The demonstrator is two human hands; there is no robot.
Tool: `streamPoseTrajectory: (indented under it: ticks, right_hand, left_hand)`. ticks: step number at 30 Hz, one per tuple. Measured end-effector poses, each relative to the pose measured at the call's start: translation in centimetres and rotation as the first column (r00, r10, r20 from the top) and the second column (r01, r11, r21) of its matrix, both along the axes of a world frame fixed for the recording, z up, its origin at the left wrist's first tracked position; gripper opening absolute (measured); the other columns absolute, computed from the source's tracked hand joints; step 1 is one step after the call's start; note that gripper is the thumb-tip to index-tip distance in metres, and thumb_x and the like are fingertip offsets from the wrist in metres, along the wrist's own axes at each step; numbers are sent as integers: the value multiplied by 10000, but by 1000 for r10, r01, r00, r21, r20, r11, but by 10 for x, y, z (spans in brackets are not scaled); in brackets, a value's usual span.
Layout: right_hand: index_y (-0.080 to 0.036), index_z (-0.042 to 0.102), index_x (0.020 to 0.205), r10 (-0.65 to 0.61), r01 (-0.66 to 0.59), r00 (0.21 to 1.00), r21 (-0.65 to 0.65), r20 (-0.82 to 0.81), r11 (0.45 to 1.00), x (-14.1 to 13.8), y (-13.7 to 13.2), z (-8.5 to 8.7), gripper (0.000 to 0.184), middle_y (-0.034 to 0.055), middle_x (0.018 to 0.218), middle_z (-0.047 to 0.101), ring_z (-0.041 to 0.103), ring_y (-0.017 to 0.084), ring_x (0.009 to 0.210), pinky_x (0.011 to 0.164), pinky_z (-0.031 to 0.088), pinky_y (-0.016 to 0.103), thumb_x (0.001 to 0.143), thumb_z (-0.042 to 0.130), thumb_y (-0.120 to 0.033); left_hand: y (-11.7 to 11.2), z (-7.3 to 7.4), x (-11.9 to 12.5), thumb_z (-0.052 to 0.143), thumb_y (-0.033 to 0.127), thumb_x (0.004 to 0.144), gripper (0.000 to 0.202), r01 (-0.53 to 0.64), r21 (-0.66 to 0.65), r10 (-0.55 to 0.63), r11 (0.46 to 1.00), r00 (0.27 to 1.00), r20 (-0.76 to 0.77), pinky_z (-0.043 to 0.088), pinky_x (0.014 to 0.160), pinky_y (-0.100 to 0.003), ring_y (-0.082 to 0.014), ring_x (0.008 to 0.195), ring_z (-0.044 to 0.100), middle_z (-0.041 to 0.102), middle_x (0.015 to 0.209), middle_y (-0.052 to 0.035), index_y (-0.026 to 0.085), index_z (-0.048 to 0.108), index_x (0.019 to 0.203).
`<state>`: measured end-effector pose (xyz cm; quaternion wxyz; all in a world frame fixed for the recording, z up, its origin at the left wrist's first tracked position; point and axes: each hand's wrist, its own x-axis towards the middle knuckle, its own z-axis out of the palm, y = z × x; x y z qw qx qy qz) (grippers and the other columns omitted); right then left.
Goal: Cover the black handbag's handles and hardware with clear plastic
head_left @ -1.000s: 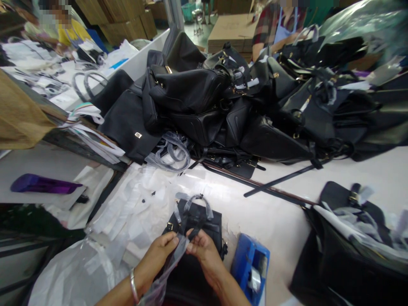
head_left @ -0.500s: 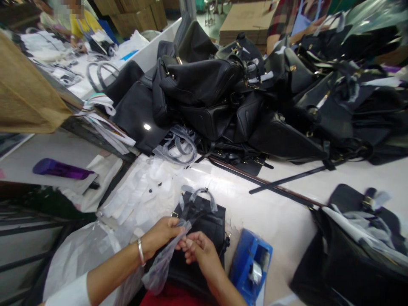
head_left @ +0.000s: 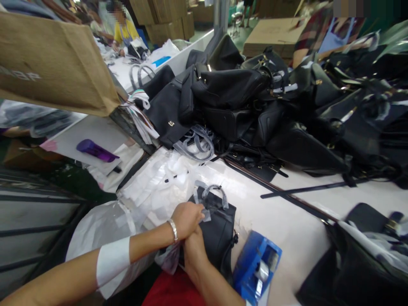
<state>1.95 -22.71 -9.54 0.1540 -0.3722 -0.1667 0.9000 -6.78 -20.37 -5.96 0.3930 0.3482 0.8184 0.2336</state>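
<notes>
Holds the left hand (head_left: 186, 219) over the right hand (head_left: 194, 243), above a black bag (head_left: 216, 233) at the near edge of the table (head_left: 229, 182). Curls the left fingers inward; cannot tell whether around anything. Hides the right fingers behind the left; cannot tell their spread or hold. Has clear plastic (head_left: 168, 259) below the hands, a blue tape dispenser (head_left: 250, 259) just right of the bag, heaped black bags (head_left: 226, 89) along the far side.

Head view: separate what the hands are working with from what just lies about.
Likely in use:
black bag at the left hand and right hand
clear plastic below the left wrist
perhaps the blue tape dispenser beside the bag

Apparently lying about:
purple object
black strap
piled black bags
</notes>
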Motion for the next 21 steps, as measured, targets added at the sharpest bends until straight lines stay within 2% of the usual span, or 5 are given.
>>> streamPoseTrajectory:
  ticks: [5,9,12,18,21]
  right_hand:
    - [-193,589,978,47,-57,989,-70,-137,996,9,5,12,326,33,841,673,638,189,780,708,510,318,756,706,-402]
    - [-196,590,940,77,-87,981,-46,-178,995,23,12,14,290,42,871,666,637,187,785,729,511,334,811,659,-447]
    - [-227,578,946,82,-103,971,-84,-223,991,27,15,13,237,39,910,668,639,194,818,772,510,372,845,622,-437]
    - [-235,601,864,-12,-20,961,-113,-277,993,22,30,9,198,-5,822,657,631,170,846,1006,405,446,790,698,-391]
    - [-234,602,873,1,-24,962,-82,-272,996,25,33,4,193,0,835,672,639,175,865,1026,385,453,795,696,-384]
  left_hand:
    - [-29,2,-13,507,469,843,344,-165,-9,160,986,943,291,353,493,-237,-98,434,443,556,594,31,161,606,958]
    - [-74,20,-1,435,587,861,502,-459,-72,359,886,578,733,454,616,-239,-113,623,580,664,866,-42,191,571,1138]
    - [-110,32,14,341,650,862,597,-433,-131,334,892,434,837,478,758,-304,-190,818,645,697,973,-108,179,629,1088]
    - [-199,19,26,733,377,657,243,4,-281,215,960,633,744,444,581,-253,-165,566,603,703,653,-28,189,726,810]
    - [-251,2,33,572,261,746,151,-125,-389,295,913,860,416,481,589,-294,-201,571,626,681,606,-22,214,713,770]
